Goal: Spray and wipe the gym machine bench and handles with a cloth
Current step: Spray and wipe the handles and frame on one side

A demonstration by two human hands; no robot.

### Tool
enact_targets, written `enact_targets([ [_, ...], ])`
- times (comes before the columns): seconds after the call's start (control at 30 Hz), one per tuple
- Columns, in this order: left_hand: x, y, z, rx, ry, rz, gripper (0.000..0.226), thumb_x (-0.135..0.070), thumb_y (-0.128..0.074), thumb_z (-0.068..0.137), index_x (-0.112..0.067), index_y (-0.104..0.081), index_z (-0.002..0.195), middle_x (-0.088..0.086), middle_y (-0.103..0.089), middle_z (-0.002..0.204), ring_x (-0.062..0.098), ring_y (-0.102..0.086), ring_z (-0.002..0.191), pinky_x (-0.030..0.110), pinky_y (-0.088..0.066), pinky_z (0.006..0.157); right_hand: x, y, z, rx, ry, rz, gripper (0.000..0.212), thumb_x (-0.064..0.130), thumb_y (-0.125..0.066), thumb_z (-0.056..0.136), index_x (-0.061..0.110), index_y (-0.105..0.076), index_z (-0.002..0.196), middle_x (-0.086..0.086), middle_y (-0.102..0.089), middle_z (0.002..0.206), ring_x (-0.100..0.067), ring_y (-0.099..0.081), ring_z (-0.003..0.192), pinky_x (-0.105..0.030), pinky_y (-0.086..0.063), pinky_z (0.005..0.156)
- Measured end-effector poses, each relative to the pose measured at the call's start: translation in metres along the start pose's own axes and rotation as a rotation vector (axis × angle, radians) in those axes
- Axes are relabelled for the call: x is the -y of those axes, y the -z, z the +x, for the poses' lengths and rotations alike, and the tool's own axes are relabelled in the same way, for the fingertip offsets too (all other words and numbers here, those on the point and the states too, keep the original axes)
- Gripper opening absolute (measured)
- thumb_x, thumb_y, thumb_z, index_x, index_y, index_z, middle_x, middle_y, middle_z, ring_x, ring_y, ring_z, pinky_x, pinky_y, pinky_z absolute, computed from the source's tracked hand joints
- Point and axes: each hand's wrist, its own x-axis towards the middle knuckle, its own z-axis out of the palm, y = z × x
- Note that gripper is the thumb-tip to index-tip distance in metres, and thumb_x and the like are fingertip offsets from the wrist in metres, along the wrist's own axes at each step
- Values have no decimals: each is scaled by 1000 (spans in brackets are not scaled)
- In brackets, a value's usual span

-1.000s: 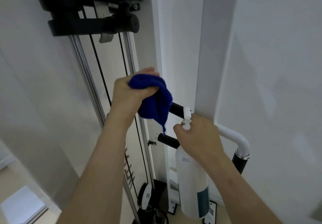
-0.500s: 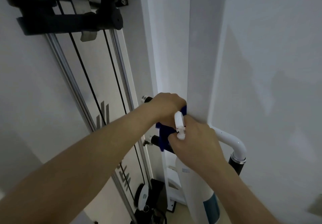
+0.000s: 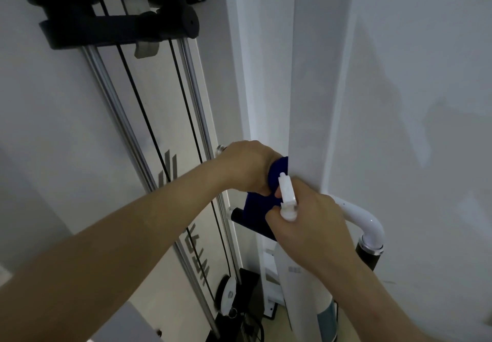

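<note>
My left hand (image 3: 246, 166) grips a blue cloth (image 3: 262, 203) wrapped over the upper black handle of the gym machine, beside the white upright panel (image 3: 308, 102). The handle under the cloth is hidden; only its metal end cap (image 3: 220, 149) shows. A second black handle (image 3: 241, 216) sticks out just below. My right hand (image 3: 308, 216) holds the neck of a white spray bottle (image 3: 303, 296) with a teal label, its white nozzle (image 3: 287, 190) pointing up close to the cloth.
A black weight carriage with a round knob (image 3: 186, 21) hangs on chrome guide rods (image 3: 114, 94) and black cables at the upper left. A curved white tube with a black grip (image 3: 368, 235) juts out at the right. Machine base parts and floor lie below.
My left hand went down from chest height with the blue cloth and closed it around the upper black handle. My right hand stayed on the bottle, close under it.
</note>
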Motion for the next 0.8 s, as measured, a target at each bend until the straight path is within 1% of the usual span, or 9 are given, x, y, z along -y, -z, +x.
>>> enact_targets([
  [0.07,10,-13,-2,-191,-55,33,15,-30,-70,80,-25,-60,91,-9,-60,78,15,-59,76,29,-46,70,-6,1,0,-17,-1,-18,16,26,-49,69,29,-34,65,11,-39,47,-8,-37,39,-20,-27,41],
  [0.13,18,-24,3,-319,-61,73,28,-32,-68,81,-24,-65,108,-3,-67,93,18,-62,83,36,-49,77,-13,3,1,-27,-12,-56,15,25,-51,73,26,-37,67,9,-43,48,-10,-41,39,-27,-34,37],
  [0.23,22,-32,18,-426,-44,129,31,-32,-69,79,-25,-66,109,-3,-68,93,18,-61,83,31,-43,81,-27,9,1,-88,29,-149,14,24,-51,77,24,-37,74,10,-40,47,-8,-40,37,-27,-36,33],
  [0.33,36,-37,27,-486,6,46,30,-30,-74,76,-25,-66,104,-4,-67,95,16,-61,87,32,-47,83,-43,16,3,-20,-27,-167,11,31,-50,80,28,-40,80,9,-46,52,-5,-44,44,-23,-34,44],
  [0.43,47,-40,34,-522,67,-71,34,-21,-78,74,-22,-65,105,-1,-64,103,18,-57,96,30,-48,81,-50,26,5,-51,64,-161,18,23,-47,73,30,-30,75,13,-29,42,-3,-28,31,-15,-19,31],
  [0.5,49,-45,37,-575,99,-103,34,-14,-77,74,-19,-65,106,1,-63,106,17,-57,97,25,-44,82,-51,31,6,-60,65,-166,21,20,-48,70,29,-29,76,14,-24,39,-3,-26,28,-18,-31,31],
  [0.57,50,-50,33,-653,140,-210,35,-10,-77,75,-17,-65,107,1,-61,109,12,-55,96,21,-43,85,-51,36,3,-36,73,-163,21,21,-46,71,30,-28,73,13,-25,38,-4,-28,29,-17,-26,29],
  [0.7,53,-62,19,-803,415,-636,33,-7,-73,80,-14,-61,110,-3,-62,102,10,-55,94,10,-40,78,-49,35,1,-4,87,-167,20,23,-47,71,30,-29,71,13,-26,39,-5,-30,30,-13,-16,34],
  [0.8,42,-73,6,-844,787,-1603,25,-5,-61,86,-10,-56,110,13,-66,113,27,-62,102,34,-51,81,-47,33,-1,-7,116,-152,22,22,-52,72,30,-31,74,13,-27,40,-7,-30,32,-13,-16,37],
])
